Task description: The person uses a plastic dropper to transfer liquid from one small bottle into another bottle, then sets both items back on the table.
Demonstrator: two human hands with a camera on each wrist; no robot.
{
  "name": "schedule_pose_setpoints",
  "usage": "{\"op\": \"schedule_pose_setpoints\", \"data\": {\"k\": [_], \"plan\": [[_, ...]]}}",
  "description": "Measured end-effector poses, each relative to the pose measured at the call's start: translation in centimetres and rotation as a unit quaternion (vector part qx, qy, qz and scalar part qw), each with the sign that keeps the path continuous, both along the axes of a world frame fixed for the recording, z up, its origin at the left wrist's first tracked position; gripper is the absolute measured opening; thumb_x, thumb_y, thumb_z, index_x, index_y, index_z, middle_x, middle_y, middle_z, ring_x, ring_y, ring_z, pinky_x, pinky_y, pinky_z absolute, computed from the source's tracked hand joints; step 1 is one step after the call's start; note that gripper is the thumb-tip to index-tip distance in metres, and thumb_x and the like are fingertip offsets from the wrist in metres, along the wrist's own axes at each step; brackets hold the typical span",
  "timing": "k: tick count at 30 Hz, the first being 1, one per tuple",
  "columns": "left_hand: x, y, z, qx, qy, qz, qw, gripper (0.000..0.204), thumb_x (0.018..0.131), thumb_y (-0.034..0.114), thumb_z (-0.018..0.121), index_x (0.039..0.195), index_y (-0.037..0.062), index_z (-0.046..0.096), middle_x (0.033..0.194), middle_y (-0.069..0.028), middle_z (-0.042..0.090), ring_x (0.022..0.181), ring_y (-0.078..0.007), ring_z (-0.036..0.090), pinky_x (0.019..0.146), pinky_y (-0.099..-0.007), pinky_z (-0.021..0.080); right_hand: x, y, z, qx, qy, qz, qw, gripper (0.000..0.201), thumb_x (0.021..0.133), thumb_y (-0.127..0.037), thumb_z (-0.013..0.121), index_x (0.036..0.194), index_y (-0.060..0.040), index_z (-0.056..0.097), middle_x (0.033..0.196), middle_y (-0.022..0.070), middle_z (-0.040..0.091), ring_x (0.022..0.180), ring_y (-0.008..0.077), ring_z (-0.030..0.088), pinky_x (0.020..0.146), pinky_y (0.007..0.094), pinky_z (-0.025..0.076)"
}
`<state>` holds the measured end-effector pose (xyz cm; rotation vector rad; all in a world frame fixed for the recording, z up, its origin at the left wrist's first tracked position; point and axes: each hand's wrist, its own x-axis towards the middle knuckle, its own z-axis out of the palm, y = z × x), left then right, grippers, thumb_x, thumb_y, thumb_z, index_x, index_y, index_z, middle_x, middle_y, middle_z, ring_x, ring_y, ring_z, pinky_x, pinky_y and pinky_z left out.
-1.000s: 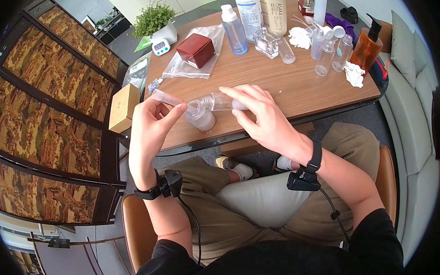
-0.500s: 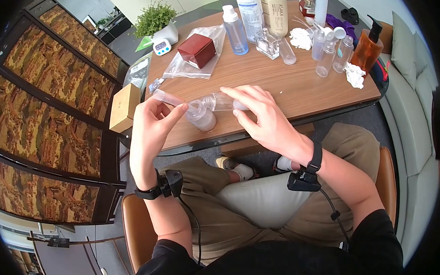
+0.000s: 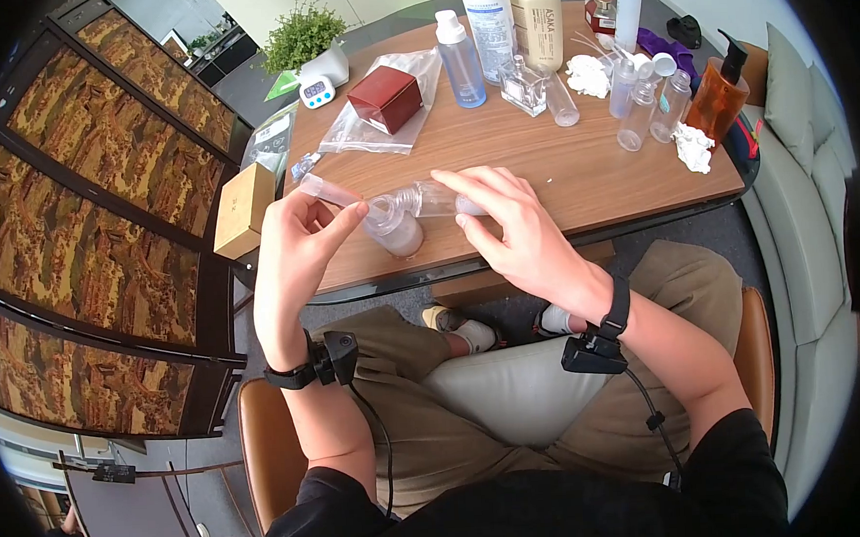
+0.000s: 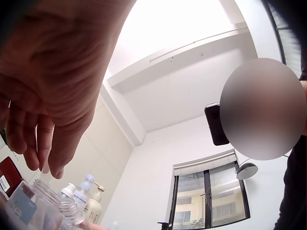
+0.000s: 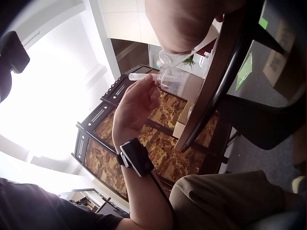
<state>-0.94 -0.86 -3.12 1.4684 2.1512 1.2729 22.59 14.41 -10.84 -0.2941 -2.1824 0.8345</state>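
My left hand (image 3: 297,241) pinches a slim translucent tube (image 3: 327,190) between thumb and fingers; one end reaches the mouth of a clear wide-necked bottle (image 3: 397,233). That bottle stands near the table's front edge with cloudy contents low inside. My right hand (image 3: 515,220) holds a second clear bottle (image 3: 434,198) tipped nearly level, its threaded neck right at the standing bottle's mouth. The right wrist view shows the tube (image 5: 140,76) sticking out past my left fingertips. In the left wrist view the left hand (image 4: 53,91) is above the bottle threads (image 4: 45,191).
A dark red box (image 3: 383,99) lies on a plastic bag behind the hands. Tall pump bottles (image 3: 535,20) and a glass perfume bottle (image 3: 522,86) stand at the back. Several small clear bottles (image 3: 636,117), crumpled tissue (image 3: 693,146) and an amber pump bottle (image 3: 717,93) are at right.
Both hands, the tube and the two bottles keep their places. Another person's arm and shoes have come into sight at the lower left, by the folding chair.
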Motion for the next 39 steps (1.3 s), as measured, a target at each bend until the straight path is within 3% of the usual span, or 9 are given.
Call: {"op": "schedule_pose_setpoints", "data": {"k": [3,5,14,16,29,31,36,39], "plan": [[-0.02,0.01,-0.02,0.003,-0.003,-0.004,1.0,0.025,0.095,0.023,0.088,0.101,-0.0005,0.082,0.064,0.0063,0.052,0.06,-0.0037,0.041,0.055,-0.0293,0.029,-0.05,0.01,-0.05,-0.005,-0.005,0.002,1.0,0.05,0.102,-0.004,0.066,0.152,-0.0051,0.065,0.136,0.0136,0.068,0.129,0.0335,0.062,0.117,0.0454,0.044],[0.0,0.02,0.0,0.005,-0.006,-0.005,1.0,0.025,0.095,0.023,0.088,0.101,-0.0006,0.082,0.064,0.0062,0.052,0.061,-0.0037,0.041,0.055,-0.0293,0.029,-0.27,0.08,-0.42,0.02,0.024,-0.004,1.0,0.05,0.102,-0.005,0.066,0.151,-0.0063,0.064,0.127,0.0133,0.068,0.122,0.0338,0.062,0.11,0.0471,0.046],[-0.12,-0.01,0.12,0.0,0.007,-0.001,1.0,0.026,0.095,0.023,0.088,0.101,-0.0009,0.081,0.064,0.0057,0.052,0.061,-0.0042,0.041,0.055,-0.0297,0.03,-0.26,0.1,-0.35,0.021,0.026,-0.003,0.999,0.05,0.101,-0.004,0.066,0.151,-0.0061,0.065,0.127,0.0131,0.068,0.121,0.0335,0.062,0.109,0.0468,0.046],[-0.2,-0.19,0.56,-0.056,0.007,0.006,0.998,0.027,0.099,0.022,0.087,0.11,-0.0015,0.08,0.086,0.0017,0.073,0.075,-0.0036,0.06,0.067,-0.0231,0.047,-0.23,0.07,-0.31,0.018,0.025,-0.001,1.0,0.049,0.101,-0.004,0.066,0.151,-0.006,0.065,0.126,0.013,0.068,0.121,0.0335,0.062,0.109,0.0469,0.046],[-0.07,-0.14,0.38,-0.052,0.002,0.003,0.999,0.026,0.098,0.019,0.087,0.112,-0.0019,0.08,0.085,0.0026,0.072,0.074,-0.0028,0.059,0.066,-0.0224,0.045,-0.28,0.02,-0.34,0.019,0.03,-0.004,0.999,0.048,0.102,-0.003,0.066,0.149,-0.0042,0.065,0.128,0.0133,0.068,0.121,0.0339,0.062,0.109,0.0466,0.046],[0.18,0.0,0.08,0.003,0.003,-0.004,1.0,0.023,0.095,0.021,0.087,0.102,0.0002,0.082,0.064,0.0062,0.052,0.06,-0.0036,0.041,0.055,-0.0292,0.029,-0.25,0.02,-0.33,0.018,0.029,-0.004,0.999,0.048,0.102,-0.003,0.066,0.149,-0.0042,0.065,0.129,0.0133,0.068,0.122,0.0339,0.062,0.11,0.0464,0.046],[0.1,0.09,-0.06,0.007,-0.001,-0.008,1.0,0.024,0.095,0.022,0.087,0.101,-0.0002,0.081,0.064,0.0059,0.053,0.06,-0.0038,0.041,0.055,-0.0289,0.03,-0.22,0.09,-0.27,0.021,0.027,0.0,0.999,0.048,0.102,-0.004,0.066,0.15,-0.0044,0.065,0.13,0.0132,0.068,0.123,0.0336,0.062,0.11,0.0461,0.046],[0.12,0.02,0.06,0.002,0.005,-0.003,1.0,0.025,0.094,0.023,0.087,0.101,-0.0007,0.081,0.064,0.0056,0.053,0.06,-0.004,0.042,0.055,-0.0288,0.03,-0.16,-0.01,-0.14,0.005,0.008,-0.002,1.0,0.05,0.102,-0.004,0.068,0.152,-0.0056,0.065,0.134,0.0119,0.069,0.127,0.0313,0.063,0.117,0.0443,0.044]]}}
